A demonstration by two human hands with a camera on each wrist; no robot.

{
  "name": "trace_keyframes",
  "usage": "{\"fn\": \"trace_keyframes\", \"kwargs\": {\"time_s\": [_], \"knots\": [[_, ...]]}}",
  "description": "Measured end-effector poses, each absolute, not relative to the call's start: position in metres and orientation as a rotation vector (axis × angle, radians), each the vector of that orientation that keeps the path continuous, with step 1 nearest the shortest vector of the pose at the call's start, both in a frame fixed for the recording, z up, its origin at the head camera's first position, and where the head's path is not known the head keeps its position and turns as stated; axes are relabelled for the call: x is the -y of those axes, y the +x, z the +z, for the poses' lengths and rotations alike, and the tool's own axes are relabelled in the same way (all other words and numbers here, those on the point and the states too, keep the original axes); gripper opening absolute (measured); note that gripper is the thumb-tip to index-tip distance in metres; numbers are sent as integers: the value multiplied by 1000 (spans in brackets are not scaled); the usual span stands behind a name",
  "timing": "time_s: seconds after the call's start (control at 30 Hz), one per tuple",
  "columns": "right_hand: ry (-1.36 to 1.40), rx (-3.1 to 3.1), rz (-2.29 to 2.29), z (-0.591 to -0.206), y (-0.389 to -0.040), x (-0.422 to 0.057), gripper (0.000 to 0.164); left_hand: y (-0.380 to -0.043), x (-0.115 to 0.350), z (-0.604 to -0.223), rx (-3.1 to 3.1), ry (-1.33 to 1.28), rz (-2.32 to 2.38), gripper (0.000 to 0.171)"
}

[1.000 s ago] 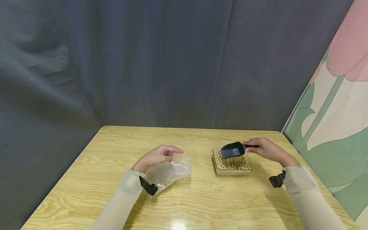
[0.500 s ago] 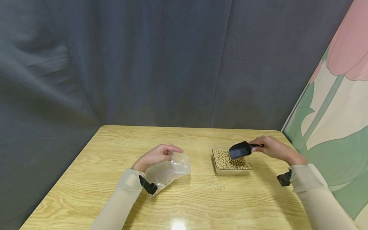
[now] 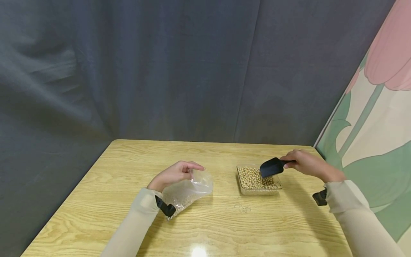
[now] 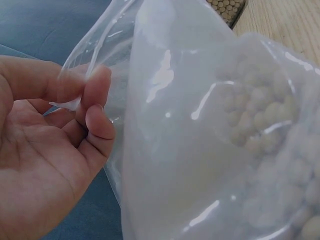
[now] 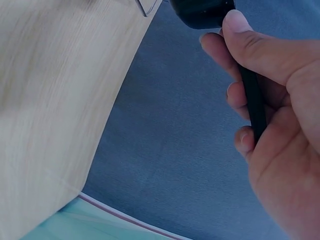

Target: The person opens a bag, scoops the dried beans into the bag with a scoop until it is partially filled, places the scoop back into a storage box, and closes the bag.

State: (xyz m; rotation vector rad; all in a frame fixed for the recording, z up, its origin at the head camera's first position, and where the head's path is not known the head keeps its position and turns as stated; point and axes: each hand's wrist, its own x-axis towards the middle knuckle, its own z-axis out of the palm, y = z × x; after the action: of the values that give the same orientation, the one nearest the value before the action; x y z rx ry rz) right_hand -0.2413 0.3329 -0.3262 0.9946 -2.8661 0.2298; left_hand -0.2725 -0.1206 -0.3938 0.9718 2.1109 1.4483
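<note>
My left hand point(image 3: 174, 175) pinches the rim of a clear plastic bag point(image 3: 189, 192), its mouth toward the middle of the table. In the left wrist view, round pale beans point(image 4: 260, 112) show through the bag's film. My right hand point(image 3: 303, 163) grips the handle of a black scoop point(image 3: 272, 167); in the right wrist view the fingers wrap around that handle point(image 5: 254, 102). The scoop is tilted over the right part of a clear rectangular container point(image 3: 260, 192) filled with beans point(image 3: 252, 177). Whether the scoop holds any beans is hidden.
The wooden table point(image 3: 224, 228) bears the bag and the container, with faint marks on its surface in front of the container. A dark curtain point(image 3: 179, 71) hangs behind the table. A wall with a flower print point(image 3: 379, 150) stands at the right.
My right hand and the scoop have moved to the right over the container, and the scoop has tipped so that its inside shows less. The left hand and the bag have stayed nearly still.
</note>
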Motion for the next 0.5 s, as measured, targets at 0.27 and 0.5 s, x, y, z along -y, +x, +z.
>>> {"fn": "trace_keyframes", "kwargs": {"time_s": [0.27,0.5], "knots": [[1047,2784,109,-321,-241,-332,24,-273,121,-394,-2112,979,1446,45],[1016,2815,38,-318,-239,-329,25,-272,120,-392,-2113,985,1431,46]]}}
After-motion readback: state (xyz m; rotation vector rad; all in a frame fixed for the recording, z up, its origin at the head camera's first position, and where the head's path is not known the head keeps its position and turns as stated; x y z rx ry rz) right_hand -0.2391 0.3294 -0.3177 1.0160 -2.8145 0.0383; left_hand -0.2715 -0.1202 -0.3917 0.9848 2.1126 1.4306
